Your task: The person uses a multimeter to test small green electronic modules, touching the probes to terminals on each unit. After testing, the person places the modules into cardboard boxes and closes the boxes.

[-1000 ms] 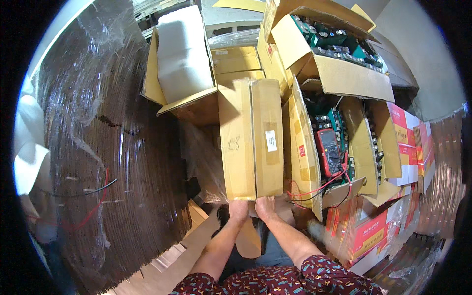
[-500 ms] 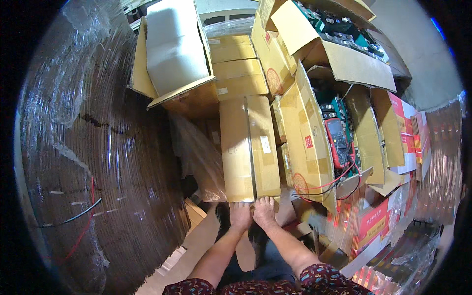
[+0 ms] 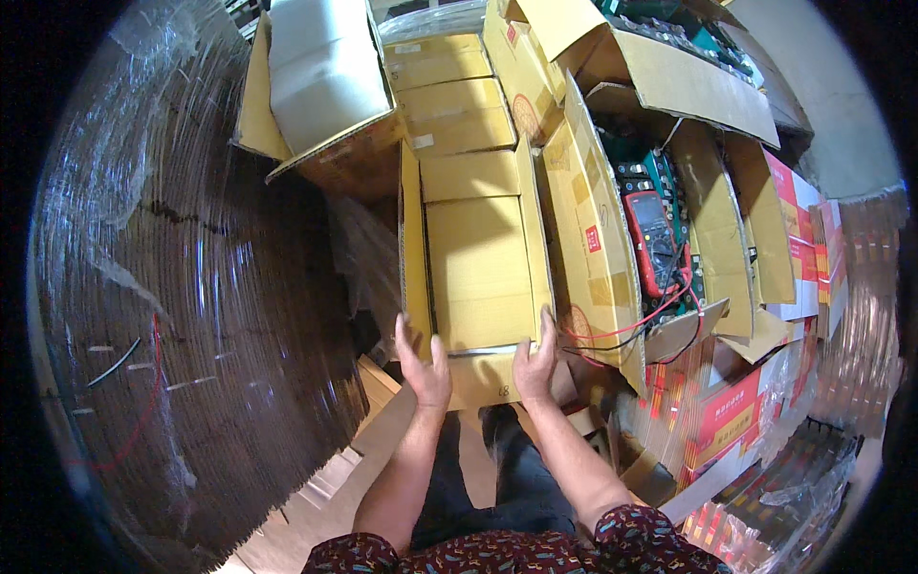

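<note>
A tall cardboard box (image 3: 483, 268) stands in front of me with its top flaps spread open; a plain brown cardboard sheet shows inside. My left hand (image 3: 424, 362) is at the near left corner, fingers apart beside the left flap. My right hand (image 3: 535, 359) grips the near right corner of the box, thumb on the front flap.
A big stack of flat corrugated sheets (image 3: 191, 316) under plastic wrap fills the left. An open box with white foam (image 3: 320, 67) stands behind. To the right an open box holds a red multimeter (image 3: 652, 241) with leads. Red-and-white cartons (image 3: 736, 421) sit at lower right.
The box's two long top flaps, closed together a second ago, now stand apart and the inside shows. Both hands have moved up to its near corners.
</note>
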Motion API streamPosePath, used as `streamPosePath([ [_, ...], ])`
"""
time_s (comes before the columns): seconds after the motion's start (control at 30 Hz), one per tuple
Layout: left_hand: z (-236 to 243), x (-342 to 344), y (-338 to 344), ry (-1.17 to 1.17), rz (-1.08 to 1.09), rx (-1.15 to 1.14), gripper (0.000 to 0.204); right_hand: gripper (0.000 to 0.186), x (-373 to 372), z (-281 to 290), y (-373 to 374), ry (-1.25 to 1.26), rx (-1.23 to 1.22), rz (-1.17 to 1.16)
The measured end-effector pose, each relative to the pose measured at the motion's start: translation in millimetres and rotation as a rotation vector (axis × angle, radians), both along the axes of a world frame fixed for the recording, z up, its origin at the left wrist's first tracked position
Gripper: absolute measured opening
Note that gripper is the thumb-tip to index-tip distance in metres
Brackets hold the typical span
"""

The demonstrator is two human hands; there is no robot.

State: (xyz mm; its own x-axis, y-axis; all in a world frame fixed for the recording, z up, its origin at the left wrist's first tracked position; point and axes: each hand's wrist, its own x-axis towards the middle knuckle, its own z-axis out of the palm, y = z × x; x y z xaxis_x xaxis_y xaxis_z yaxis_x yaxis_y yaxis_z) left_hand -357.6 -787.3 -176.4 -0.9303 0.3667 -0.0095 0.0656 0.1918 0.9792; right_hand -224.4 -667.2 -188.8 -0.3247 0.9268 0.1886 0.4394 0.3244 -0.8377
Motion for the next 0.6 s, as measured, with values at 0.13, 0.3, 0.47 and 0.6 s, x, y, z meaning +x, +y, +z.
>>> streamPosePath([
  [0.13, 9.2, -48.5, 20.8, 0.605, -0.073, -0.498, 0.084, 0.057, -24.7, 23.4, 45.6, -0.128, 0.291, 0.123],
  [0.3, -29.6, -91.8, 26.6, -0.062, -0.159, -0.450, 0.090, 0.075, -14.1, -32.0, 93.6, -0.281, -0.015, 0.020],
  [0.47, -43.1, -49.9, 57.3, 0.252, -0.383, -0.575, 0.116, 0.088, -19.8, -55.1, 61.6, -0.212, -0.243, 0.077],
  [0.6, -71.1, -26.3, 57.6, 0.193, -0.435, -0.877, 0.109, 0.097, -48.5, -36.8, 30.1, -0.692, -0.139, 0.259],
])
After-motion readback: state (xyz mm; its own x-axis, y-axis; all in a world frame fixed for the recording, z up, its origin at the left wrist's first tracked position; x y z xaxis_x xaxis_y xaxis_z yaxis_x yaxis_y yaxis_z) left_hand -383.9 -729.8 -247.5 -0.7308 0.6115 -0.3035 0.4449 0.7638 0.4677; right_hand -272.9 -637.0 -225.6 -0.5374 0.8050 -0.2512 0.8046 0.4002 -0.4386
